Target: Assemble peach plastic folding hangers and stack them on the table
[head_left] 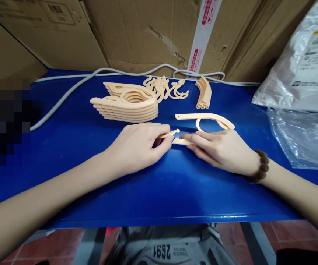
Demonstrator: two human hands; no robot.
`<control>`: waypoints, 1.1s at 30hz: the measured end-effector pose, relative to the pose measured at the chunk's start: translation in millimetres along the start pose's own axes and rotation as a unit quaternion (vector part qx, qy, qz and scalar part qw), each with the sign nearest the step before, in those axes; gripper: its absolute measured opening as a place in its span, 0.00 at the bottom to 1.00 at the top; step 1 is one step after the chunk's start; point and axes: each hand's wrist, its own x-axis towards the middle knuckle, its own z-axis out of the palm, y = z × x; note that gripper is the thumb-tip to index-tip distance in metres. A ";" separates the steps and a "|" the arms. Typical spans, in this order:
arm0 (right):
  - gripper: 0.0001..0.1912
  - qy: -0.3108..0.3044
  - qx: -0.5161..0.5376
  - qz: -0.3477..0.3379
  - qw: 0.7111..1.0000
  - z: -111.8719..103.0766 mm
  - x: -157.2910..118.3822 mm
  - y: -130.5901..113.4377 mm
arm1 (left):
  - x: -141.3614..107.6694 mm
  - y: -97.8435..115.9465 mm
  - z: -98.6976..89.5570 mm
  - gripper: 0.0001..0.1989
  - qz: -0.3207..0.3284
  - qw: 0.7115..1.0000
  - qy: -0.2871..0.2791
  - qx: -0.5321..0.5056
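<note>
My left hand point(142, 145) pinches a small beige hook point(174, 132) between thumb and fingers, its tip sticking out to the right. My right hand point(219, 151) is closed on a beige plastic arm point(181, 141), whose holed end points at my left fingertips. The two pieces are close together; whether they touch is hard to tell. Just behind my right hand lies a beige curved piece with a loop point(205, 116). Stacked beige hanger arms point(128, 108) lie behind my left hand, and a pile of small hooks point(161, 88) is beyond them.
Short curved beige pieces point(203, 94) stand grouped at the back of the blue table point(159, 191). A white cable point(73, 88) runs along the rear edge before cardboard boxes point(147, 33). Clear plastic bags point(294, 70) lie at the right.
</note>
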 end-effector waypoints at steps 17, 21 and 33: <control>0.18 0.031 -0.034 -0.013 0.999 -5.1 1.1 2.1 | -1.6 -10.2 5.4 0.13 0.039 0.999 -0.016 -0.007; 0.19 0.029 -0.034 -0.020 0.999 -4.8 0.8 2.6 | -2.0 -10.9 5.7 0.13 0.048 0.999 -0.015 -0.017; 0.18 0.055 -0.019 -0.014 0.998 -7.3 -0.8 0.1 | -3.4 -15.1 7.4 0.14 0.072 0.997 0.000 -0.019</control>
